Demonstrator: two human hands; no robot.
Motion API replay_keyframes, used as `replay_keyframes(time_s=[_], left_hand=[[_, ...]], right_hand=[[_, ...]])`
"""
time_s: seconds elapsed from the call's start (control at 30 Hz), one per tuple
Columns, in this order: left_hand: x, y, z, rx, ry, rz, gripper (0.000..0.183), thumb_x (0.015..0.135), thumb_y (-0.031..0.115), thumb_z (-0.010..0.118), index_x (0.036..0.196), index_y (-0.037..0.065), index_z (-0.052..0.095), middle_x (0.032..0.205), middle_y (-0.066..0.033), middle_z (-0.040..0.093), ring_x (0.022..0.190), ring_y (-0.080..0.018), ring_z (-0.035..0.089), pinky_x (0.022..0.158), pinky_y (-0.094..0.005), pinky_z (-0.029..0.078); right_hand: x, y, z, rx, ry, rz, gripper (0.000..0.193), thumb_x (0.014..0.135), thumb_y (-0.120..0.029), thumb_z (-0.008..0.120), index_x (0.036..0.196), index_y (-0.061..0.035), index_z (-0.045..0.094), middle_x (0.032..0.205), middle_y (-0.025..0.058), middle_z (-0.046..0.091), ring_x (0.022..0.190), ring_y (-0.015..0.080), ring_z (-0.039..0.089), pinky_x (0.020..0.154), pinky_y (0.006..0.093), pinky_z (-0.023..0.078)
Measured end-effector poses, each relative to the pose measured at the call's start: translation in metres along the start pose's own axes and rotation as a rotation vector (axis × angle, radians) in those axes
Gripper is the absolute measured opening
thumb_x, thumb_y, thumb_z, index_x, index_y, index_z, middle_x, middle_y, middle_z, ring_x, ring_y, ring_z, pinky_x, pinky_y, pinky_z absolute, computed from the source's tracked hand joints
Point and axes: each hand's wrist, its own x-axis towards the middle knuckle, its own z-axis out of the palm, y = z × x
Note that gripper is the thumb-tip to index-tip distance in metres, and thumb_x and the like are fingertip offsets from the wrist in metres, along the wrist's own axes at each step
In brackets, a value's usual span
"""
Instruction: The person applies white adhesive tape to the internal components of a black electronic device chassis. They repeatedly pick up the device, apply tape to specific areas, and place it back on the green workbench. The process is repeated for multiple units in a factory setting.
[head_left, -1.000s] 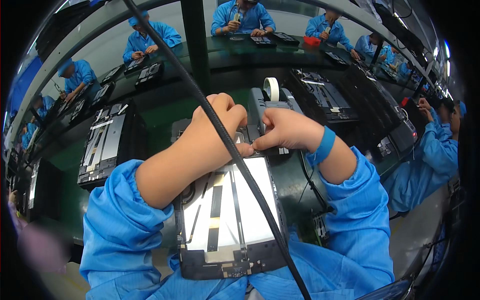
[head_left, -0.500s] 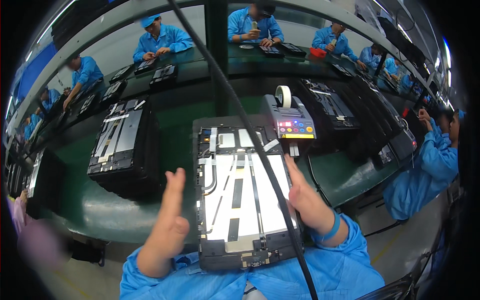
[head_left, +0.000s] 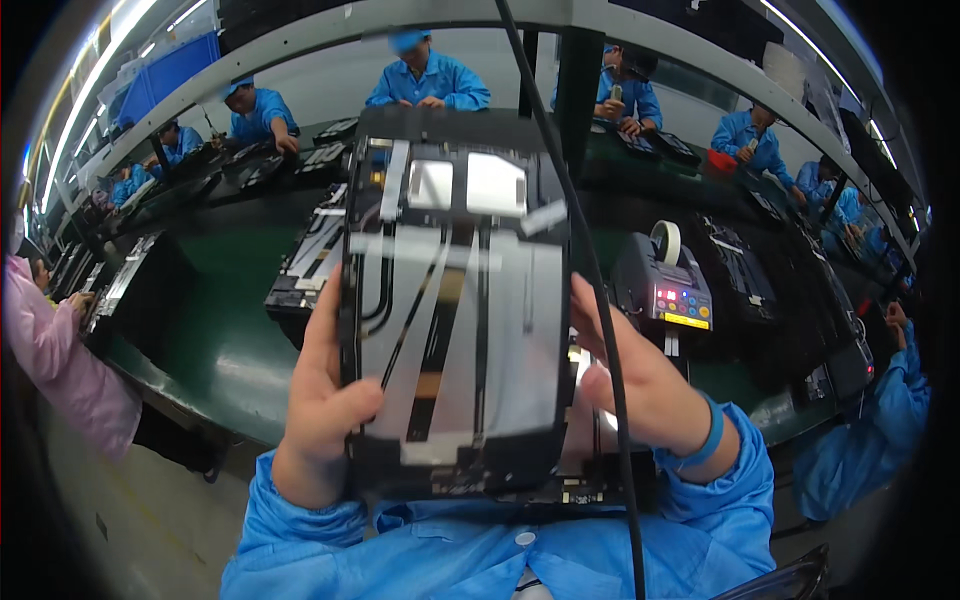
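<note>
Raised in front of me is an open tablet-like device (head_left: 520, 360), with a black frame, a silvery back plate, dark ribbon cables and pale tape strips. My left hand (head_left: 325, 400) grips its left edge, thumb over the front and fingers behind. At the right edge is my right hand (head_left: 640, 385), its fingers reaching behind the frame and its thumb standing a little off the edge. Part of another such device (head_left: 583, 470) shows below, under the right side of the raised one.
A grey tape dispenser (head_left: 665, 285) with lit buttons stands right of my right hand. Stacks of similar devices (head_left: 305, 265) line the green table (head_left: 225, 345). A black cable (head_left: 603, 300) hangs before me. Several people in blue work across the table; a person in pink (head_left: 75, 350) is at left.
Both hands have closed in on a device from its sides and lifted it toward my view. My view has swung left, so the dispenser now appears farther right.
</note>
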Motion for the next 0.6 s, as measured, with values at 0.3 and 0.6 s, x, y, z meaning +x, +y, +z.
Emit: replay_keyframes(time_s=[0.3,0.6], left_hand=[[-0.034,-0.018,-0.024,0.064,0.148,0.111,0.103,0.07,0.016,0.076,0.149,0.001,0.011,0.138,-0.0191,0.043,0.121,-0.0276,0.051,0.099,-0.0368,0.042],[-0.037,0.005,-0.018,0.101,0.136,0.214,0.105,0.067,0.012,0.078,0.148,0.0,0.012,0.139,-0.0208,0.042,0.121,-0.0288,0.052,0.099,-0.0381,0.044]], right_hand=[[-0.012,-0.038,0.013,-0.275,0.165,-0.109,0.065,0.085,-0.009,0.065,0.139,0.003,0.031,0.13,0.0178,0.048,0.103,0.02,0.06,0.087,0.0328,0.047],[-0.014,-0.038,0.017,-0.253,0.166,-0.279,0.064,0.081,-0.008,0.069,0.137,-0.0001,0.038,0.123,0.0182,0.051,0.098,0.0276,0.058,0.086,0.0357,0.048]])
